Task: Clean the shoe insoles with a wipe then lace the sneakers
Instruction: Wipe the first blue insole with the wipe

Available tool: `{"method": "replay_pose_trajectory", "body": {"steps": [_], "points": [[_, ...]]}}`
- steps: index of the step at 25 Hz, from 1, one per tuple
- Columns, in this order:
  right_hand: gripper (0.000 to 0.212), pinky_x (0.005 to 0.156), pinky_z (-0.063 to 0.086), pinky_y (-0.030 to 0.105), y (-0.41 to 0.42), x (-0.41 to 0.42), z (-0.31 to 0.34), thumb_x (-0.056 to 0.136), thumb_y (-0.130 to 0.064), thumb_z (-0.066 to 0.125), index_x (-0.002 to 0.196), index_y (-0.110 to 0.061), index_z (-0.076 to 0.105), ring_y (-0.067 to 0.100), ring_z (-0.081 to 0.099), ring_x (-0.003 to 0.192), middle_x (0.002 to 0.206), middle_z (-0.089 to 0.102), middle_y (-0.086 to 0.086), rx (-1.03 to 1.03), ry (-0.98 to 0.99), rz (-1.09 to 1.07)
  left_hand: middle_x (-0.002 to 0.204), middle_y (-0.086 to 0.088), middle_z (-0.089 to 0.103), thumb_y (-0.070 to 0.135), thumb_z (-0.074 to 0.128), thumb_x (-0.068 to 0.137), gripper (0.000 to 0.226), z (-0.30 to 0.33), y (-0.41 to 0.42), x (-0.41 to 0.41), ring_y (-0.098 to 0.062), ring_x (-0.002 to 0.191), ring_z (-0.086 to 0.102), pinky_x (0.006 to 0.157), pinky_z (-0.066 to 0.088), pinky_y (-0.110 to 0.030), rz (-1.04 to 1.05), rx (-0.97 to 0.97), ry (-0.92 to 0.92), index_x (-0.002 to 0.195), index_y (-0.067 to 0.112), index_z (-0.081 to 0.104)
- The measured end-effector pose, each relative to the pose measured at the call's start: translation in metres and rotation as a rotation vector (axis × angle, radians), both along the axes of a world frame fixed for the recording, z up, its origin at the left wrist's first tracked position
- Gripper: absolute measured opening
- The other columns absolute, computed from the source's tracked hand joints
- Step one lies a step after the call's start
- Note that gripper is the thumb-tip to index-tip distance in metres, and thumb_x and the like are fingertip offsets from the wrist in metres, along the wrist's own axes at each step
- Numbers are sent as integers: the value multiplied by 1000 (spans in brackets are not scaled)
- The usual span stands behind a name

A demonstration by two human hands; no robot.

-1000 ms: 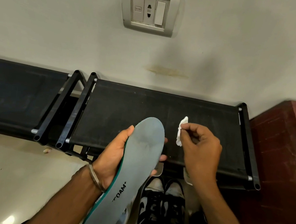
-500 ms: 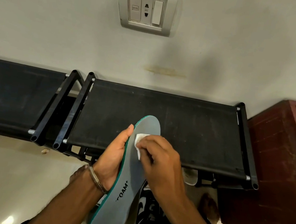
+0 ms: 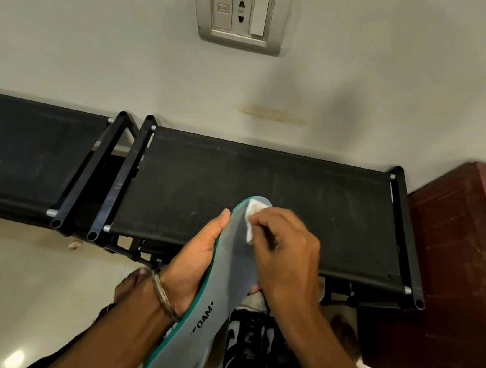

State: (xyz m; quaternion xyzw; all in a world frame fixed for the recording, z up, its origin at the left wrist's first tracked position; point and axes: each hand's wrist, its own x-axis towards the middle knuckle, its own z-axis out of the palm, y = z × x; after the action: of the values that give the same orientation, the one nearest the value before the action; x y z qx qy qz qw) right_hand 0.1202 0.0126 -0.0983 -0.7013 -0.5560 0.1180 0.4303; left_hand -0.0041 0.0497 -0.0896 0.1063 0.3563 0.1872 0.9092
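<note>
A grey insole with a teal edge and black "FOAM+" lettering is held up in front of the rack. My left hand grips it from the left side, thumb along its edge. My right hand pinches a small white wipe and presses it on the insole's toe end. Black and white sneakers stand on the floor below, partly hidden by my right forearm. A second insole seems to lie behind the first at the bottom.
A black fabric shoe rack runs along the wall, with another rack to its left. A dark red cabinet stands at the right. A wall socket sits above. My bare feet rest on the pale floor.
My right hand brought the wipe from the right onto the insole, then slid it up toward the toe end. My left hand keeps holding the insole.
</note>
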Motion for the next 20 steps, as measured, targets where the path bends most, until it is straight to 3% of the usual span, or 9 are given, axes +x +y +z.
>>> {"method": "replay_pose_trajectory", "body": {"steps": [2, 4, 6, 7, 11, 14, 17, 20], "points": [[15, 82, 51, 19, -8, -21, 4, 82, 1, 71, 89, -12, 74, 6, 62, 87, 93, 69, -3, 6, -17, 151, 140, -15, 52, 60, 43, 95, 70, 3, 2, -3, -27, 130, 49, 109, 40, -35, 24, -34, -20, 140, 7, 50], [14, 80, 55, 26, -2, -5, -1, 81, 1, 72, 89, -11, 74, 10, 64, 86, 93, 70, -1, 23, -13, 108, 118, -17, 63, 56, 43, 93, 61, 1, 2, -4, -28, 104, 61, 89, 51, -35, -8, 17, -10, 128, 8, 60], [15, 75, 58, 31, 4, 16, -4, 82, 2, 73, 89, -11, 74, 8, 64, 85, 94, 69, -2, 20, 31, -45, 89, -18, 64, 51, 45, 90, 54, 0, -2, -3, -26, 72, 56, 64, 50, -33, -70, 112, 61, 108, 7, 69], [15, 75, 57, 28, 3, 16, -3, 82, 2, 73, 90, -11, 74, 6, 63, 85, 94, 68, -3, 19, 39, -49, 81, -17, 62, 48, 49, 87, 49, 0, -1, -2, -25, 67, 54, 61, 49, -32, -56, 116, 82, 100, 7, 71], [13, 81, 50, 15, -11, -26, 3, 83, 0, 73, 89, -12, 74, 3, 61, 88, 94, 69, -5, -5, 15, 178, 91, -13, 61, 45, 56, 87, 45, -2, 7, -8, -22, 83, 61, 81, 50, -34, 24, 12, 77, 106, 6, 67], [12, 75, 56, 24, -4, -6, -7, 83, -3, 74, 90, -12, 74, 8, 62, 87, 95, 68, -4, -5, 5, 121, 99, -14, 68, 57, 41, 94, 62, 0, 9, -12, -26, 89, 65, 83, 52, -37, 4, 24, 25, 123, 8, 66], [13, 74, 56, 26, -3, -4, -7, 82, -3, 74, 91, -12, 74, 9, 62, 86, 95, 68, -3, -8, -31, 38, 108, -15, 69, 59, 37, 95, 64, 4, 6, -10, -26, 96, 66, 85, 55, -37, -18, 46, 19, 124, 11, 66], [12, 80, 53, 21, -8, -27, 1, 84, -2, 71, 90, -13, 74, 8, 62, 87, 95, 68, -4, -33, -24, 166, 138, -14, 55, 61, 40, 93, 71, 1, 6, -9, -26, 128, 50, 112, 37, -37, 21, -9, -5, 136, 7, 56]]}}
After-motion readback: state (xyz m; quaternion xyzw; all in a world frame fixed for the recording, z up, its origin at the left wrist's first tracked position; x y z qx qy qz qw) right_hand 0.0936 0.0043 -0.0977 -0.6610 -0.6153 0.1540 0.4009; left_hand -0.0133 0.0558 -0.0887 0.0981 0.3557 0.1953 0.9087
